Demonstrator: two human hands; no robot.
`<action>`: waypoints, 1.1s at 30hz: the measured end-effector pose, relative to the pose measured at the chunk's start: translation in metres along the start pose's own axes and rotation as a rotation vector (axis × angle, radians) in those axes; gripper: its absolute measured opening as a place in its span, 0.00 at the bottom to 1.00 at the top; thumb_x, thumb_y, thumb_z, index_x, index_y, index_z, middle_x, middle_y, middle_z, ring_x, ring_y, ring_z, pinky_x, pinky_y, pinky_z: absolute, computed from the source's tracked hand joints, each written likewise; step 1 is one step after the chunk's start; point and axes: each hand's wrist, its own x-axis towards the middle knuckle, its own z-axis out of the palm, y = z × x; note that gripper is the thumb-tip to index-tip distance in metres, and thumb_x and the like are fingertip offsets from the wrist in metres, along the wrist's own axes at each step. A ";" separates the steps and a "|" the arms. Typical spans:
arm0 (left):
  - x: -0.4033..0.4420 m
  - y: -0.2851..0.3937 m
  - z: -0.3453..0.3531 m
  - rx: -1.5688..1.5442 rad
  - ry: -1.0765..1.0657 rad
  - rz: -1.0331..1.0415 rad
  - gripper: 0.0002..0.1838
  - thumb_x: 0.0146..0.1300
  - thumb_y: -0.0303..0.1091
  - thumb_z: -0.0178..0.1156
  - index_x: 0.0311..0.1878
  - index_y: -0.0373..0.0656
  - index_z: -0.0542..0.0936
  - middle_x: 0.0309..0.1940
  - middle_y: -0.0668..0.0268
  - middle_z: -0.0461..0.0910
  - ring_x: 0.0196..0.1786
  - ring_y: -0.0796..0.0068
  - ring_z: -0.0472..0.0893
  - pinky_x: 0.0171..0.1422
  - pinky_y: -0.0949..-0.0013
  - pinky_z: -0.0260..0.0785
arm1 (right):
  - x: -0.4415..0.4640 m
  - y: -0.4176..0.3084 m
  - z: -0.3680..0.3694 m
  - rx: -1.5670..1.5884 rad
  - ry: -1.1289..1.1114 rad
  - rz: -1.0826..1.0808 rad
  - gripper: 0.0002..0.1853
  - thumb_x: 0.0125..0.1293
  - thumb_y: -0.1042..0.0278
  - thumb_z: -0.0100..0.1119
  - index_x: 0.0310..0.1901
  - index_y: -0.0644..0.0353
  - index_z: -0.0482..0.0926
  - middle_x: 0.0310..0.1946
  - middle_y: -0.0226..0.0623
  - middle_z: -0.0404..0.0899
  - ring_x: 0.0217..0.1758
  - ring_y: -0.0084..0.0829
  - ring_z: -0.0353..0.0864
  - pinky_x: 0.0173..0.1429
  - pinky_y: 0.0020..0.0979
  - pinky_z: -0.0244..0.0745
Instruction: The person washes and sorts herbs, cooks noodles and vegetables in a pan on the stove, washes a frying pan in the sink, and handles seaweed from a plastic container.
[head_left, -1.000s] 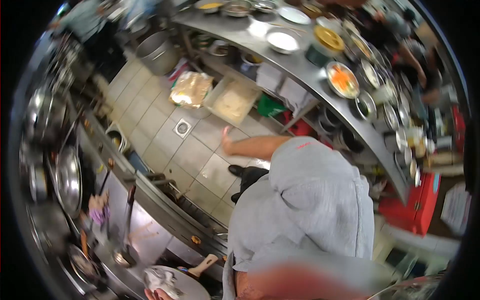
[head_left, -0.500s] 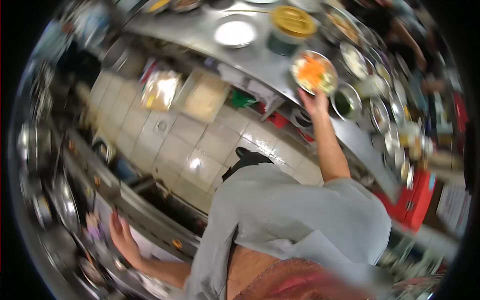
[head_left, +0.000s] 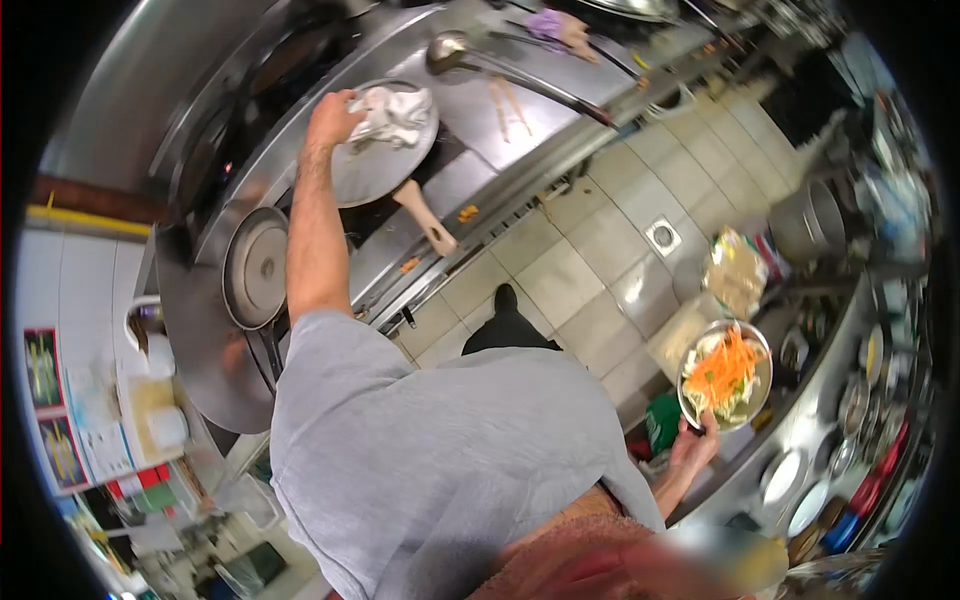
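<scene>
At the stove, my left hand (head_left: pixel 335 118) has its fingers closed on the edge of a crumpled white cloth (head_left: pixel 398 114). The cloth lies on a large round pale pan (head_left: pixel 375 172) with a wooden handle (head_left: pixel 425 217). On the other side, my right hand (head_left: pixel 692 448) grips the rim of a metal bowl (head_left: pixel 762 385) and holds it up above the floor. Shredded carrot (head_left: pixel 724 368) and pale cut vegetables fill the bowl.
A dark frying pan (head_left: pixel 258 268) sits left of my left arm. A ladle (head_left: pixel 450 55) rests on the steel surface. A steel counter (head_left: pixel 800 440) with dishes runs along the right, near a large pot (head_left: pixel 808 222) and a plastic bag (head_left: pixel 735 270) on the floor.
The view has turned toward the stove. My right hand has lifted the vegetable bowl off the counter. My left hand has moved from above the stove edge onto the white cloth.
</scene>
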 end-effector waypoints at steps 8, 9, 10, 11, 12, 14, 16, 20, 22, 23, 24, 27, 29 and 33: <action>0.072 -0.088 0.103 -0.054 -0.251 -0.118 0.39 0.43 0.58 0.61 0.53 0.35 0.72 0.46 0.50 0.76 0.50 0.55 0.75 0.56 0.61 0.65 | 0.032 0.078 0.320 -0.306 -0.580 0.199 0.18 0.51 0.78 0.47 0.45 0.73 0.66 0.29 0.43 0.74 0.17 0.29 0.71 0.14 0.25 0.64; 0.070 -0.077 0.097 -0.030 -0.256 -0.149 0.36 0.44 0.55 0.60 0.52 0.37 0.72 0.46 0.51 0.76 0.49 0.55 0.76 0.55 0.60 0.66 | 0.027 0.087 0.355 -0.335 -0.622 0.210 0.18 0.52 0.78 0.46 0.46 0.74 0.65 0.29 0.44 0.75 0.17 0.28 0.72 0.14 0.23 0.65; 0.072 -0.072 0.092 -0.006 -0.262 -0.180 0.33 0.45 0.52 0.59 0.51 0.39 0.73 0.45 0.52 0.77 0.48 0.55 0.76 0.54 0.59 0.67 | 0.023 0.096 0.388 -0.364 -0.664 0.222 0.18 0.53 0.78 0.45 0.46 0.74 0.65 0.30 0.44 0.75 0.16 0.27 0.72 0.14 0.22 0.66; 0.079 -0.072 0.093 -0.013 -0.267 -0.193 0.33 0.45 0.52 0.59 0.51 0.39 0.73 0.45 0.52 0.77 0.48 0.55 0.76 0.54 0.59 0.67 | 0.022 0.104 0.419 -0.372 -0.752 0.236 0.18 0.54 0.78 0.44 0.48 0.74 0.64 0.30 0.46 0.75 0.15 0.27 0.72 0.14 0.22 0.67; 0.085 -0.074 0.093 -0.034 -0.325 -0.205 0.30 0.45 0.50 0.59 0.50 0.42 0.75 0.46 0.53 0.77 0.48 0.56 0.76 0.53 0.59 0.67 | 0.020 0.112 0.447 -0.378 -0.843 0.251 0.19 0.54 0.78 0.44 0.49 0.74 0.63 0.31 0.47 0.75 0.15 0.27 0.72 0.14 0.22 0.69; 0.084 -0.085 0.091 -0.063 -0.384 -0.232 0.26 0.45 0.47 0.60 0.48 0.44 0.77 0.46 0.54 0.77 0.48 0.57 0.77 0.53 0.60 0.68 | 0.008 0.122 0.496 -0.425 -0.951 0.293 0.20 0.54 0.79 0.42 0.51 0.73 0.62 0.32 0.48 0.74 0.16 0.28 0.72 0.14 0.23 0.68; 0.072 -0.094 0.086 -0.051 -0.388 -0.176 0.25 0.44 0.47 0.62 0.45 0.42 0.78 0.45 0.54 0.77 0.48 0.55 0.77 0.53 0.58 0.68 | 0.003 0.135 0.539 -0.507 -1.045 0.221 0.20 0.53 0.80 0.41 0.50 0.75 0.62 0.31 0.49 0.74 0.18 0.31 0.73 0.14 0.23 0.66; 0.044 -0.117 0.079 -0.153 -0.350 -0.097 0.28 0.43 0.44 0.63 0.50 0.42 0.75 0.44 0.53 0.77 0.48 0.54 0.76 0.53 0.58 0.68 | -0.013 0.154 0.607 -0.498 -1.177 0.254 0.14 0.56 0.77 0.44 0.42 0.79 0.64 0.30 0.50 0.74 0.22 0.34 0.76 0.18 0.22 0.67; 0.019 -0.115 0.073 0.030 -0.220 -0.076 0.34 0.42 0.43 0.64 0.56 0.43 0.70 0.44 0.52 0.77 0.48 0.52 0.75 0.53 0.57 0.68 | -0.010 0.170 0.626 -0.567 -1.194 0.317 0.15 0.55 0.79 0.42 0.44 0.81 0.62 0.31 0.54 0.73 0.21 0.37 0.76 0.18 0.25 0.68; 0.010 -0.123 0.082 -0.018 -0.250 -0.082 0.35 0.40 0.42 0.65 0.55 0.40 0.68 0.44 0.48 0.76 0.49 0.53 0.75 0.54 0.58 0.66 | -0.013 0.175 0.629 -0.581 -1.224 0.303 0.16 0.54 0.80 0.41 0.44 0.81 0.61 0.30 0.54 0.73 0.21 0.37 0.76 0.17 0.25 0.68; 0.010 -0.121 0.079 -0.014 -0.249 -0.084 0.35 0.40 0.42 0.65 0.55 0.40 0.68 0.44 0.48 0.76 0.49 0.53 0.75 0.54 0.58 0.66 | -0.014 0.178 0.631 -0.590 -1.248 0.286 0.17 0.53 0.80 0.41 0.45 0.81 0.60 0.30 0.54 0.73 0.21 0.36 0.76 0.17 0.25 0.67; 0.013 -0.115 0.070 -0.146 -0.367 -0.315 0.34 0.39 0.38 0.64 0.54 0.39 0.69 0.44 0.48 0.76 0.49 0.53 0.75 0.54 0.59 0.66 | -0.009 0.187 0.642 -0.624 -1.304 0.297 0.23 0.52 0.82 0.38 0.52 0.75 0.54 0.33 0.55 0.72 0.20 0.37 0.77 0.14 0.24 0.68; 0.013 -0.115 0.061 -0.180 -0.413 -0.286 0.32 0.38 0.34 0.62 0.52 0.38 0.70 0.43 0.49 0.76 0.48 0.53 0.76 0.52 0.58 0.67 | -0.008 0.187 0.644 -0.634 -1.270 0.299 0.24 0.52 0.82 0.38 0.53 0.73 0.54 0.33 0.54 0.72 0.20 0.36 0.77 0.14 0.24 0.68; -0.003 -0.124 0.034 -0.159 -0.333 -0.288 0.30 0.37 0.35 0.63 0.49 0.39 0.72 0.42 0.51 0.77 0.47 0.54 0.76 0.51 0.60 0.67 | 0.001 0.183 0.654 -0.687 -1.270 0.133 0.26 0.52 0.83 0.37 0.56 0.65 0.55 0.34 0.51 0.73 0.20 0.33 0.77 0.12 0.23 0.67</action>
